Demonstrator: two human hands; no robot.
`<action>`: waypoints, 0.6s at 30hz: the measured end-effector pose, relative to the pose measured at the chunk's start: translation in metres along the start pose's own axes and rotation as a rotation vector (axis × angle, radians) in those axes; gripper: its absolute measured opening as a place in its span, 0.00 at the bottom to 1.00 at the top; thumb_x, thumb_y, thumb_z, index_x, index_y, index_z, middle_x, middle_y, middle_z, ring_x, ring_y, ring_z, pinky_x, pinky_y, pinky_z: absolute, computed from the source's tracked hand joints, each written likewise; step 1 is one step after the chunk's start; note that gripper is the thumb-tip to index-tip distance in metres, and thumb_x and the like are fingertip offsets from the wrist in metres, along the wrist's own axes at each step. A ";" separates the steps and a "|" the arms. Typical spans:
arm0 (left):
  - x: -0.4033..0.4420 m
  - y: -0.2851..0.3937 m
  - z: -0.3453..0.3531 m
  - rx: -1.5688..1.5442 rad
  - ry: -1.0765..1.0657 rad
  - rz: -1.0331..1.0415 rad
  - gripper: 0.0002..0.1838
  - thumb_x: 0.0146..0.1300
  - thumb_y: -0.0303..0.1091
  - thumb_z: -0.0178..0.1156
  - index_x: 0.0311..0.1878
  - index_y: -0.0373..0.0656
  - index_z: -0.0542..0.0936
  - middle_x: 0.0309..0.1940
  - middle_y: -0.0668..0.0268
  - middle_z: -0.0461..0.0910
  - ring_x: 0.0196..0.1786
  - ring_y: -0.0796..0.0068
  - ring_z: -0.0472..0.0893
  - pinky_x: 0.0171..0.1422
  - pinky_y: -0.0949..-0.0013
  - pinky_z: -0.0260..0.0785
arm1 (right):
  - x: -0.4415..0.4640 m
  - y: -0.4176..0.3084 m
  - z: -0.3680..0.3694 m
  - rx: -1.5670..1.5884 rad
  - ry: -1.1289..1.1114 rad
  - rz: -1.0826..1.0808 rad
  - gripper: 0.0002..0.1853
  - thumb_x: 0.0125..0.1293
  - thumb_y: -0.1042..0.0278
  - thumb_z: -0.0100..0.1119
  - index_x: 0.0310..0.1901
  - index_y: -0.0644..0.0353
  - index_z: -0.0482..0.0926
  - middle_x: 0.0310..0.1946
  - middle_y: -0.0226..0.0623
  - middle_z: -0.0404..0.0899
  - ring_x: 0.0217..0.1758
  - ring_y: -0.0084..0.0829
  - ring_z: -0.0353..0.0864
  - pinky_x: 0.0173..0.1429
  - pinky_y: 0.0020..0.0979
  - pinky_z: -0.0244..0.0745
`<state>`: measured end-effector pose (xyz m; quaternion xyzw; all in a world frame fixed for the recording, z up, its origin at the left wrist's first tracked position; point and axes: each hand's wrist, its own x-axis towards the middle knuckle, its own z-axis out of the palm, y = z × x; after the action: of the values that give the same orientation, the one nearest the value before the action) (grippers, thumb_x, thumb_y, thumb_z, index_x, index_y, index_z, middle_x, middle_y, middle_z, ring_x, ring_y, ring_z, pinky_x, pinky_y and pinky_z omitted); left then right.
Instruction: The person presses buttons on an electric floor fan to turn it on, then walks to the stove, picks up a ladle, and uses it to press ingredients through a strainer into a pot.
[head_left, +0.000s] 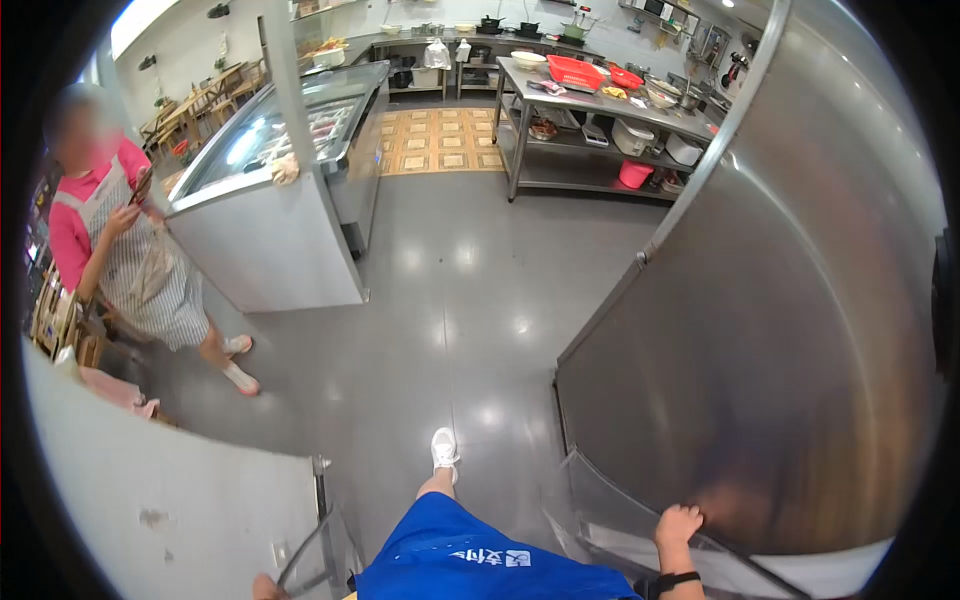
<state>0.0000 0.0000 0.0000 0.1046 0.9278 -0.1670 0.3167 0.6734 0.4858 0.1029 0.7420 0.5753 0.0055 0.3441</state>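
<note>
My right hand [680,524] is at the lower right, its fingers curled at a clear plastic curtain [610,510] beside a large stainless-steel panel [740,400]. A dark band circles that wrist. Only a small part of my left hand [268,588] shows at the bottom edge, beside another clear plastic curtain flap [318,558] by a white panel [220,490]; its fingers are mostly hidden. Between the hands I see my blue apron [470,550] with white print, and one white shoe [444,450] on the floor.
Grey floor [450,270] stretches ahead. A person in a striped apron [150,280] stands at left, holding a phone [142,186], beside a glass-topped display freezer [270,140]. A steel worktable [610,100] at right carries bowls and red baskets [576,72].
</note>
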 end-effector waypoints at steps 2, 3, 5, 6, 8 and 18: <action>0.035 0.046 -0.012 -0.021 -0.041 0.071 0.38 0.27 0.37 0.73 0.47 0.30 0.75 0.49 0.47 0.74 0.53 0.55 0.75 0.56 0.63 0.69 | -0.027 -0.002 0.022 -0.064 -0.144 0.081 0.19 0.54 0.59 0.56 0.48 0.54 0.78 0.48 0.38 0.72 0.54 0.35 0.65 0.49 0.37 0.58; 0.060 0.113 -0.050 -0.026 -0.099 0.110 0.37 0.28 0.37 0.73 0.47 0.30 0.75 0.48 0.47 0.74 0.53 0.55 0.75 0.55 0.63 0.69 | 0.023 -0.029 -0.009 -0.116 -0.191 0.132 0.19 0.55 0.59 0.56 0.48 0.54 0.77 0.48 0.37 0.72 0.53 0.36 0.65 0.49 0.36 0.58; 0.110 0.210 -0.089 -0.063 -0.157 0.218 0.35 0.29 0.36 0.72 0.46 0.31 0.75 0.47 0.48 0.74 0.51 0.56 0.75 0.54 0.63 0.69 | 0.034 -0.031 -0.007 -0.173 -0.310 0.169 0.21 0.55 0.55 0.55 0.50 0.52 0.77 0.51 0.34 0.71 0.58 0.38 0.61 0.54 0.42 0.59; 0.132 0.257 -0.114 -0.076 -0.172 0.275 0.35 0.30 0.36 0.71 0.46 0.31 0.75 0.46 0.48 0.74 0.50 0.56 0.75 0.53 0.63 0.69 | 0.033 -0.038 -0.006 -0.184 -0.341 0.153 0.22 0.55 0.54 0.56 0.51 0.52 0.77 0.51 0.35 0.71 0.59 0.38 0.61 0.55 0.44 0.60; 0.172 0.355 -0.166 -0.142 -0.180 0.396 0.33 0.31 0.36 0.70 0.45 0.31 0.75 0.45 0.49 0.74 0.49 0.57 0.75 0.51 0.63 0.68 | 0.023 -0.038 -0.019 -0.058 -0.348 0.212 0.23 0.56 0.54 0.56 0.52 0.52 0.75 0.51 0.36 0.73 0.60 0.39 0.63 0.57 0.44 0.63; 0.195 0.802 -0.399 -0.636 -0.229 0.893 0.26 0.37 0.33 0.66 0.42 0.33 0.75 0.38 0.52 0.74 0.41 0.60 0.75 0.44 0.63 0.68 | 0.129 -0.170 -0.025 0.668 -0.715 0.200 0.20 0.58 0.57 0.54 0.52 0.50 0.76 0.39 0.34 0.79 0.41 0.29 0.75 0.43 0.33 0.70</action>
<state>-0.1317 0.9067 -0.0201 0.3677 0.7578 0.2613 0.4714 0.5628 0.6263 -0.0159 0.8188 0.3178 -0.4007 0.2610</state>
